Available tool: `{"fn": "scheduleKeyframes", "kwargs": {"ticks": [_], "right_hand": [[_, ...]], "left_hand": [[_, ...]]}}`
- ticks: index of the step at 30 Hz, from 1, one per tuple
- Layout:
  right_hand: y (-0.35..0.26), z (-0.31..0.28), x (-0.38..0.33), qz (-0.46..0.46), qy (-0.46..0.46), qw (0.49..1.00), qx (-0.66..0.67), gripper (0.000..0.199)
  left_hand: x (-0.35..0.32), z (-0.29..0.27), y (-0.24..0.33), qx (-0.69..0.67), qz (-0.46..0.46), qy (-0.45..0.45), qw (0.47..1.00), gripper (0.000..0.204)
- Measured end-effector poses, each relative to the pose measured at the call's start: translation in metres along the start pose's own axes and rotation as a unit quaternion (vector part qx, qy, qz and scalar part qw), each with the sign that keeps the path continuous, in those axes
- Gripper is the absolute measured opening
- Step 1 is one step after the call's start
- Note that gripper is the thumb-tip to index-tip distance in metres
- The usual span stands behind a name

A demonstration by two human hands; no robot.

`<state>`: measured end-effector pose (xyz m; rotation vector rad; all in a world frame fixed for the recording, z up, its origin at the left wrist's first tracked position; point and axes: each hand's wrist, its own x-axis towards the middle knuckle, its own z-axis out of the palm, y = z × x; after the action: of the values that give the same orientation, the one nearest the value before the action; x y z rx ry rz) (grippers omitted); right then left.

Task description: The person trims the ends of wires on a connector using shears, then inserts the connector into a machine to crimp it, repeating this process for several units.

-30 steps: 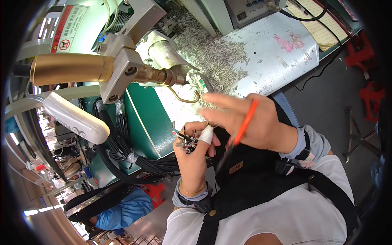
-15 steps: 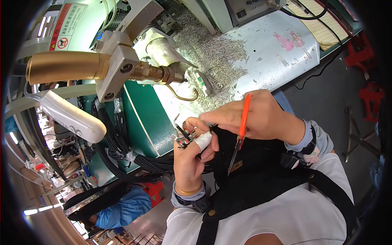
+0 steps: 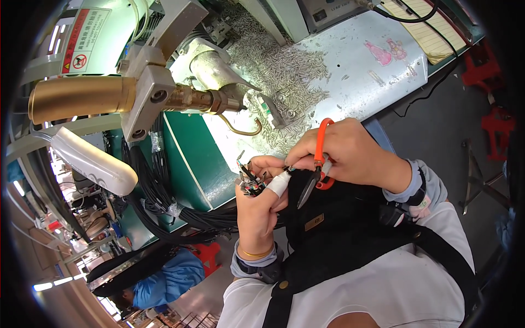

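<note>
My left hand (image 3: 258,213) is closed around a bunch of black cable ends (image 3: 252,183), whose short coloured wires and small tips stick out past the fingers. White tape (image 3: 279,184) wraps one of its digits. Scissors (image 3: 319,146) with orange-red handles hang from my right hand (image 3: 350,146), blades pointing down toward my black apron. The thumb and forefinger of that hand meet my left fingertips at one small wire end (image 3: 290,169). What exactly lies in the pinch is mostly hidden.
A soldering machine with a gold-coloured cylinder (image 3: 82,98) and bent tube (image 3: 240,131) stands ahead. Small metal pieces (image 3: 295,76) cover the white board. Black cables (image 3: 205,220) run along the green bench edge (image 3: 191,164). A co-worker's blue sleeve (image 3: 169,279) shows lower left.
The scissors have turned in my right hand, so both handle loops now show. My right fingertips have shifted slightly, still close against the left. The left hand has tilted a little, exposing more wire ends.
</note>
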<state>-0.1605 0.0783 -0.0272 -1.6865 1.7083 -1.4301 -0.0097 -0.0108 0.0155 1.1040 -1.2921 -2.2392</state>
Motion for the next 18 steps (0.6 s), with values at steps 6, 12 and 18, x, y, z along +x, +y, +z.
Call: {"fn": "scheduleKeyframes", "kwargs": {"ticks": [6, 12, 18], "right_hand": [[-0.008, 0.011, -0.005, -0.071, 0.095, 0.990, -0.077, 0.017], [-0.018, 0.020, -0.008, 0.053, 0.067, 0.996, 0.000, 0.013], [-0.015, 0.021, -0.009, 0.164, 0.032, 0.960, 0.223, 0.005]], "left_hand": [[-0.002, -0.002, -0.007, -0.011, 0.016, 0.003, 1.000, 0.016], [-0.004, 0.007, -0.019, 0.230, 0.241, 0.077, 0.940, 0.019], [-0.004, 0.005, -0.018, 0.147, 0.211, 0.088, 0.962, 0.015]]}}
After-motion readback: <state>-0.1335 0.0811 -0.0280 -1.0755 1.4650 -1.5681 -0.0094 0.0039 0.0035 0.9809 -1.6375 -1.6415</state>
